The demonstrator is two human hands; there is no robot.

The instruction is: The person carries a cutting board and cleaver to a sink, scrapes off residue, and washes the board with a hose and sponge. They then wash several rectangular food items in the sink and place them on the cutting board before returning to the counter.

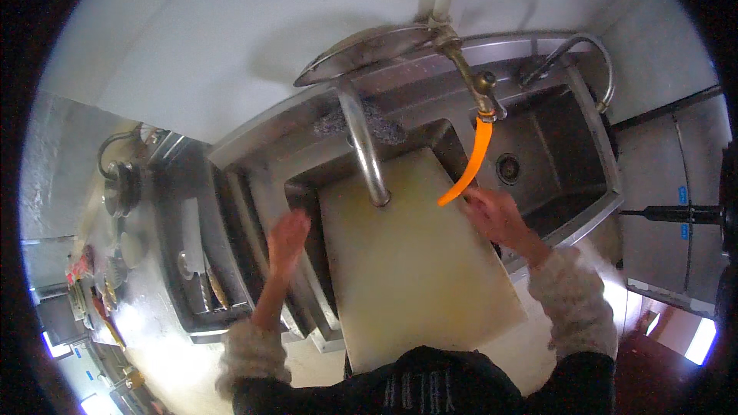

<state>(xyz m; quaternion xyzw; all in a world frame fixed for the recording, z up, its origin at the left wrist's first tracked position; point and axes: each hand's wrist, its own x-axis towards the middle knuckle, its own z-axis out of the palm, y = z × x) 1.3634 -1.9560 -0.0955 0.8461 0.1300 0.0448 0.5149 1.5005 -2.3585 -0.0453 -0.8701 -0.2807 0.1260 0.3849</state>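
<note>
A large, pale cutting board (415,259) with yellowish stains lies slanted over the middle steel sink (305,190), its near end close to my body. My left hand (288,239) is left of the board, over the sink's left side, apart from the board, and looks blurred. At the board's right edge is my right hand (493,216), fingers bent; whether it grips the edge cannot be made out. A metal faucet spout (366,153) reaches over the board's far part. An orange hose (475,155) hangs from a brass tap (481,89), its end near my right hand.
Right of the board is a second sink basin (548,150) with a curved faucet (605,63). A large metal lid or pan (369,52) leans at the wall above grey scouring mesh (380,124). On the left, a cleaver (193,230) and other utensils lie in a steel tray (173,265).
</note>
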